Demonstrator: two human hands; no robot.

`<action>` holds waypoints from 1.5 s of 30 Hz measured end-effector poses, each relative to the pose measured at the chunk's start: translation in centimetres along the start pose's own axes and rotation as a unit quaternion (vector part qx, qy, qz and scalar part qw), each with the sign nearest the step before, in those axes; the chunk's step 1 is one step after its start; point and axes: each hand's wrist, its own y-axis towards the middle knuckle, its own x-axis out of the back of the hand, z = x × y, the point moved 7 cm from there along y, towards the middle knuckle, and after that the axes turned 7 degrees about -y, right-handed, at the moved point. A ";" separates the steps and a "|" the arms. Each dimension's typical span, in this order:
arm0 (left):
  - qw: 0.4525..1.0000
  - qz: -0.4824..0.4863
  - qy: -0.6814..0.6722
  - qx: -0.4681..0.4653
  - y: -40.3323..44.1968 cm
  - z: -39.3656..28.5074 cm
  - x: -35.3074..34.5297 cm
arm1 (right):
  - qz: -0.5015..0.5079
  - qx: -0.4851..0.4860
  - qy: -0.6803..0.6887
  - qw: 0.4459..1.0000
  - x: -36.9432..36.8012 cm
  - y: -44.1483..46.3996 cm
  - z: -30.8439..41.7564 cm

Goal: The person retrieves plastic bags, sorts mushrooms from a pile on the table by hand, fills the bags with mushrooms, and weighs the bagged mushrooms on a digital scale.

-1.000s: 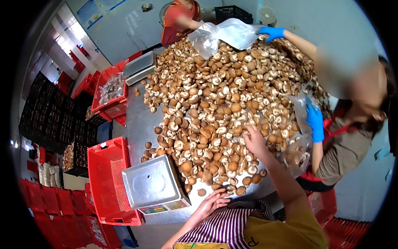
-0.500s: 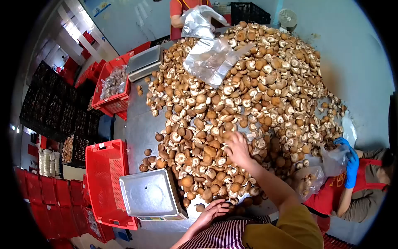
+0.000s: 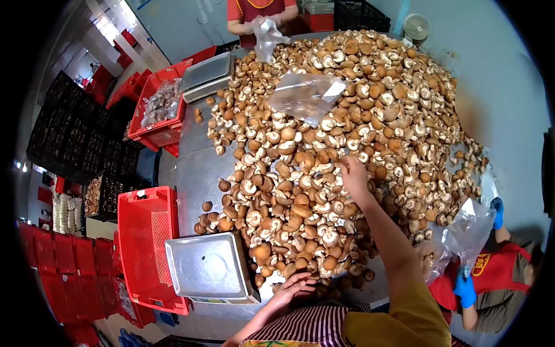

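Shiitake mushrooms (image 3: 301, 210): probably light, springy, bruisable; hold gently round caps (image 3: 262, 251). Right hand (image 3: 354, 175) curled, cannot tell grip; left hand (image 3: 293, 287) loosely spread.

Mushroom heap (image 3: 347, 133) spread over table (image 3: 196, 162), taken as landmark. On its far half a plastic bag (image 3: 303, 95) is laid. Left of its near end a weighing scale (image 3: 205, 266) is set, with an open crate (image 3: 147, 243) placed farther left. Left of its far end a second scale (image 3: 207, 72) is stationed, a crate of bags (image 3: 162, 104) sited beyond. Well left of heap, crates (image 3: 87, 127) are stacked. Behind its far right, a fan (image 3: 416, 28) is positioned.
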 end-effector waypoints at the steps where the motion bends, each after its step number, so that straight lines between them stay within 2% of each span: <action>1: 1.000 -0.003 0.000 -0.001 0.2 -0.1 0.1 | 0.001 -0.003 -0.001 1.000 0.0 1.4 1.0; 5: 1.000 -0.004 0.006 0.000 1.0 -1.0 -0.5 | 0.031 -0.015 -0.090 0.995 -2.8 4.2 3.1; 7: 1.000 0.000 0.015 0.000 1.6 -1.8 -1.1 | 0.068 -0.076 -0.156 0.982 -4.9 3.9 2.6; 8: 1.000 0.005 0.010 -0.005 1.8 -2.2 -1.4 | 0.087 -0.059 -0.096 0.990 -5.0 3.3 3.4; 10: 1.000 0.008 0.001 -0.009 2.3 -2.0 -1.6 | 0.199 -0.004 -0.130 0.971 -5.9 0.8 5.2; 12: 0.999 0.041 0.009 -0.013 3.2 -1.3 -1.4 | 0.174 0.141 -0.195 0.955 -4.0 -3.2 8.7; 14: 0.998 0.062 0.020 -0.011 4.0 -0.9 -1.4 | 0.261 0.174 -0.077 0.946 -3.6 -7.2 10.4; 16: 0.996 0.085 0.033 -0.005 4.0 -0.9 -2.1 | 0.217 0.324 -0.092 0.916 -4.2 -12.1 11.6; 17: 0.996 0.084 0.034 -0.002 4.0 -1.5 -2.6 | 0.239 0.250 -0.014 0.938 -1.8 -12.5 12.1; 20: 0.997 0.073 0.033 -0.011 4.0 -2.1 -2.5 | 0.250 0.259 0.097 0.928 0.6 -11.6 12.3; 22: 0.997 0.064 0.034 -0.020 3.9 -2.5 -1.8 | 0.303 0.101 0.161 0.934 0.9 -9.2 10.6; 23: 0.998 0.059 0.025 -0.023 3.9 -2.4 -1.3 | 0.257 0.107 0.178 0.944 0.8 -7.1 9.8; 24: 0.998 0.056 0.016 -0.026 3.9 -2.3 -1.0 | 0.198 0.125 0.114 0.966 1.0 -4.9 9.1; 26: 0.998 0.056 0.017 -0.025 4.1 -2.0 -0.5 | 0.113 0.082 0.063 0.988 0.0 -0.4 7.4; 28: 0.998 0.056 0.022 -0.023 4.6 -2.2 -0.6 | 0.163 0.032 -0.026 0.986 -2.2 3.3 6.9; 30: 0.999 0.045 0.024 -0.012 4.8 -2.5 -1.2 | 0.244 -0.057 -0.102 0.963 -8.1 4.1 5.7; 32: 0.999 0.035 0.015 -0.001 4.8 -3.5 -2.3 | 0.282 0.007 -0.145 0.948 -11.5 1.9 8.4; 34: 0.998 0.057 0.026 -0.021 5.0 -4.3 -3.1 | 0.325 0.055 -0.119 0.936 -8.9 -0.6 13.4; 36: 0.998 0.059 0.014 -0.010 5.4 -3.5 -2.7 | 0.347 0.110 -0.065 0.929 -8.9 -4.1 15.1; 38: 0.996 0.077 0.032 -0.013 5.5 -3.4 -2.7 | 0.347 0.220 -0.094 0.907 -7.6 -7.4 16.6; 39: 0.996 0.083 0.036 -0.009 5.6 -3.1 -2.4 | 0.296 0.274 -0.085 0.911 -6.1 -8.5 16.9; 40: 0.996 0.084 0.036 -0.009 5.6 -2.9 -2.2 | 0.296 0.274 -0.086 0.911 -4.9 -8.4 16.7; 42: 0.996 0.082 0.043 -0.010 5.3 -2.7 -1.6 | 0.372 0.239 0.113 0.890 -2.7 -8.8 16.6; 43: 0.996 0.080 0.043 -0.011 5.0 -2.9 -1.5 | 0.337 0.203 0.192 0.899 -1.8 -8.3 15.7; 44: 0.997 0.067 0.039 -0.014 4.7 -3.2 -1.3 | 0.359 0.110 0.243 0.894 1.1 -7.0 15.8; 45: 0.998 0.053 0.035 -0.018 4.3 -3.3 -1.0 | 0.264 0.099 0.208 0.936 1.5 -5.9 12.9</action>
